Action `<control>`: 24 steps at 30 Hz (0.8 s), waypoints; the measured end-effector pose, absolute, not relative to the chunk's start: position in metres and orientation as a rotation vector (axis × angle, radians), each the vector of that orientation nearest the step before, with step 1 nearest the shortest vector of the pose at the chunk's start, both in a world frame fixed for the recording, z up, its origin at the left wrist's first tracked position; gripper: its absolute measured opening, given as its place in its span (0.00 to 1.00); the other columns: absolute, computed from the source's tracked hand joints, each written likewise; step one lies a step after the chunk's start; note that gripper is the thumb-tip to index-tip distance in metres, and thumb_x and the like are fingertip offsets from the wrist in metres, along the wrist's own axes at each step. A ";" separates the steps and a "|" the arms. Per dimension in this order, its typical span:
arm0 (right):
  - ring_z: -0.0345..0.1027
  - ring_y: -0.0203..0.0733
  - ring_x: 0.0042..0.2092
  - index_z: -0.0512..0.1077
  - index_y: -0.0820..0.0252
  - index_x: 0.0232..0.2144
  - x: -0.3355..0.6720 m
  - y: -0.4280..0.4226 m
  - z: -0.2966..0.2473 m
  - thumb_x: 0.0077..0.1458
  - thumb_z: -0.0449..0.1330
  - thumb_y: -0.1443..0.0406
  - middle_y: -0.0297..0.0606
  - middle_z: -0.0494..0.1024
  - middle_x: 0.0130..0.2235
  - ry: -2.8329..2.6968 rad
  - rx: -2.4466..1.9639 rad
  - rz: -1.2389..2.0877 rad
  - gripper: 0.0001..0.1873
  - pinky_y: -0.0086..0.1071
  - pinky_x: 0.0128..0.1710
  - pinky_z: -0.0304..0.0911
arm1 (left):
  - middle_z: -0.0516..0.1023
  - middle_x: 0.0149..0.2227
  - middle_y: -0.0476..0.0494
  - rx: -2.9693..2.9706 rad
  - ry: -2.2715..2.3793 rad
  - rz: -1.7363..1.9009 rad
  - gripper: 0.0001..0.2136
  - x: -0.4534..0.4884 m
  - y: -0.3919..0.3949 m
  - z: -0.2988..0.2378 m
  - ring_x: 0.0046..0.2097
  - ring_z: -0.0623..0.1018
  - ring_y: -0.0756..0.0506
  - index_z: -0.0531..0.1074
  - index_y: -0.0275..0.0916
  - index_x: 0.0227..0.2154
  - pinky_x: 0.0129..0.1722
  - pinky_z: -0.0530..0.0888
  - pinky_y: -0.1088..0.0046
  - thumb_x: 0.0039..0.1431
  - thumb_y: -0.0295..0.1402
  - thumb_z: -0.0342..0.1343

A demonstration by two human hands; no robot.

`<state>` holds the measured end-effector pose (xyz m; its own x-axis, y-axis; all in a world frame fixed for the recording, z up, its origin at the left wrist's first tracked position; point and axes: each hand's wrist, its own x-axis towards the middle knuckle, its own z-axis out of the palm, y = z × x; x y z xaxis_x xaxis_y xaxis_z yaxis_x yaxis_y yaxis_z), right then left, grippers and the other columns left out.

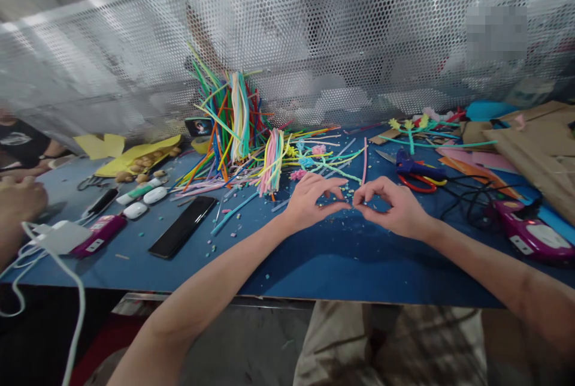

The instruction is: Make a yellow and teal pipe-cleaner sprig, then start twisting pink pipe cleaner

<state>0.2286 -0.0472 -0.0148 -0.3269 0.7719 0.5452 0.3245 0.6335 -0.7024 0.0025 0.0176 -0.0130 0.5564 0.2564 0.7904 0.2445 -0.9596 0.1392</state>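
My left hand [309, 201] and my right hand [390, 209] meet over the blue table top [314, 260], fingertips almost touching. Both pinch at something very small between them that I cannot make out. Tiny coloured scraps [348, 200] lie on the blue surface right around the fingers. Just beyond my hands lies a big loose heap of coloured pipe cleaners [242, 128], some standing up, some spread flat. A few bent pink, blue and green pieces [314, 158] lie closest to my left hand.
Scissors with blue and red handles [415, 171] lie right of my hands. A purple glue gun [530, 231] with black cord rests far right, near cardboard [534, 146]. A black phone [183, 225], white earbud cases and another person's hand [18, 200] are left. Perforated metal screen behind.
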 end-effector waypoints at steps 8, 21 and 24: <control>0.75 0.41 0.41 0.64 0.52 0.37 0.228 -0.047 -0.016 0.55 0.63 0.63 0.34 0.79 0.38 -1.935 -0.874 0.539 0.11 0.35 0.44 0.70 | 0.81 0.31 0.52 2.756 0.391 1.411 0.25 0.002 0.017 -0.012 0.30 0.73 0.50 0.65 0.41 0.52 0.39 0.66 0.71 0.54 0.39 0.65; 0.73 0.37 0.37 0.59 0.52 0.34 0.230 -0.046 -0.018 0.55 0.62 0.66 0.33 0.78 0.37 -1.946 -0.853 0.551 0.13 0.32 0.39 0.68 | 0.81 0.31 0.52 2.773 0.456 1.392 0.23 0.003 0.017 -0.013 0.30 0.74 0.50 0.65 0.41 0.51 0.40 0.66 0.70 0.56 0.42 0.63; 0.74 0.38 0.38 0.61 0.52 0.35 0.230 -0.046 -0.018 0.54 0.63 0.66 0.32 0.78 0.37 -1.938 -0.842 0.543 0.12 0.33 0.41 0.68 | 0.81 0.31 0.51 2.773 0.469 1.386 0.23 0.002 0.016 -0.013 0.31 0.74 0.49 0.66 0.41 0.51 0.40 0.67 0.70 0.56 0.42 0.63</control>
<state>0.2300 -0.0464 -0.0177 -0.3391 0.7433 0.5766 0.3355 0.6682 -0.6641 0.0025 0.0162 -0.0125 0.5643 0.2670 0.7812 0.2618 -0.9553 0.1374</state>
